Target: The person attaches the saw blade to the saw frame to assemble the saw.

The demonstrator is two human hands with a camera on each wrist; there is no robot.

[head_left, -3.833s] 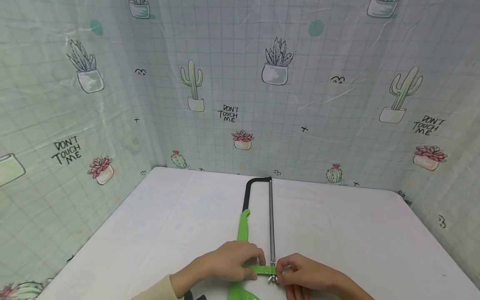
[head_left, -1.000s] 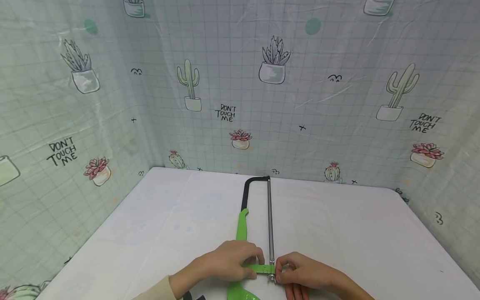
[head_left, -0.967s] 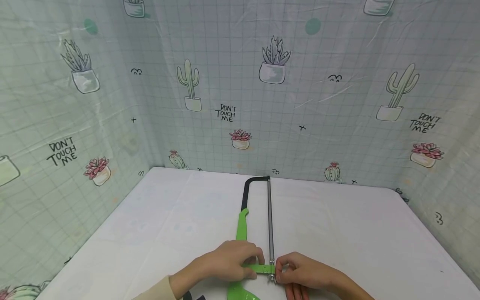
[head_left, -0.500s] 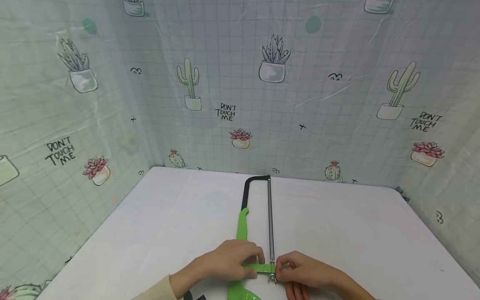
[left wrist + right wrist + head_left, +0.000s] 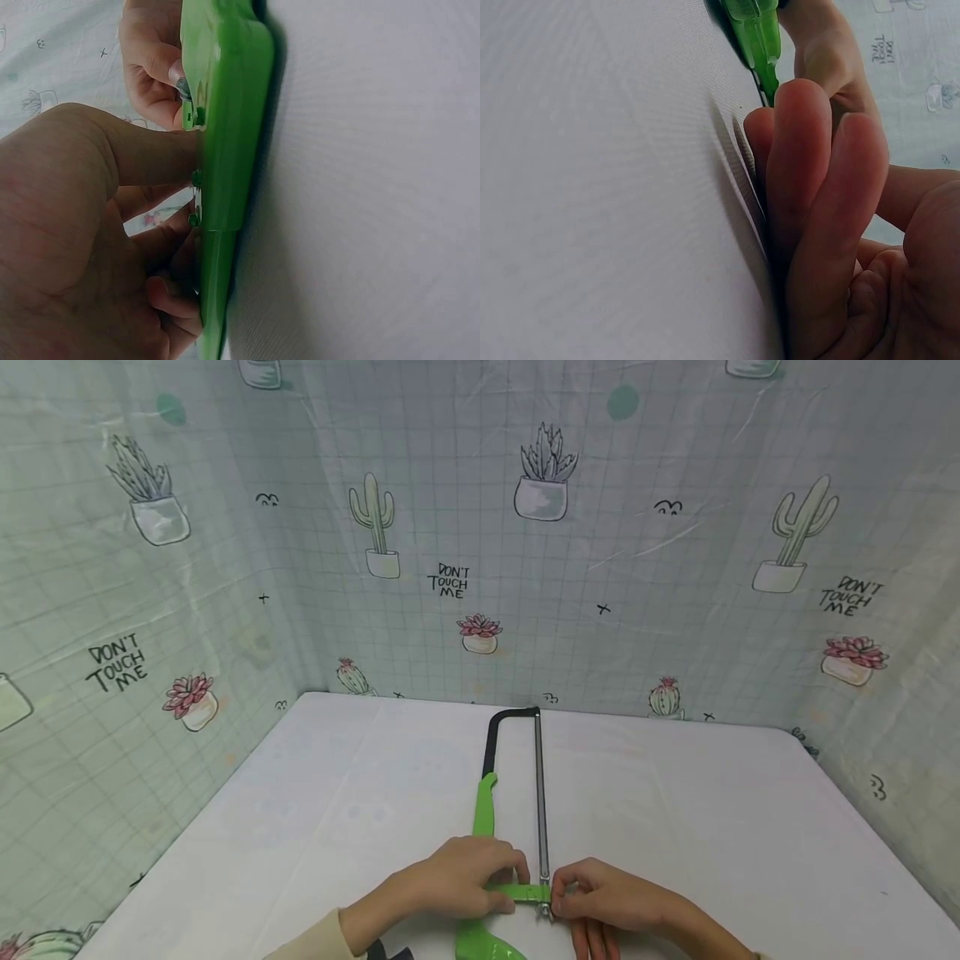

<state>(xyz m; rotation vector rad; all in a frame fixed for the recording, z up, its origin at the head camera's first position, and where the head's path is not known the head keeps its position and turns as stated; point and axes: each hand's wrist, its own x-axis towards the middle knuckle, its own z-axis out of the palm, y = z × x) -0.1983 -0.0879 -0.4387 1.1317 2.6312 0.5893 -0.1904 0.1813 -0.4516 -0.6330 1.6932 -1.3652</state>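
A hacksaw with a green and black frame (image 5: 485, 810) lies flat on the white table, its narrow grey blade (image 5: 541, 793) on the right side. My left hand (image 5: 465, 878) holds the frame near its green crosspiece (image 5: 525, 892), thumb and fingers on either side. At the near end of the blade is a small metal wing nut (image 5: 544, 911). My right hand (image 5: 611, 897) pinches at it with thumb and index finger, while the other fingers rest by the table. In the left wrist view, my right thumb presses the dark metal nut (image 5: 182, 88) beside the green frame (image 5: 232, 112).
A dark object (image 5: 390, 952), cut off by the bottom edge, lies beside my left forearm. Cactus-print sheeting (image 5: 480, 527) stands behind and along the sides of the white table (image 5: 712, 827).
The wing nut's wings sit at a different angle than several seconds ago. Both hands keep their places on the hacksaw, and the head view has shifted slightly.
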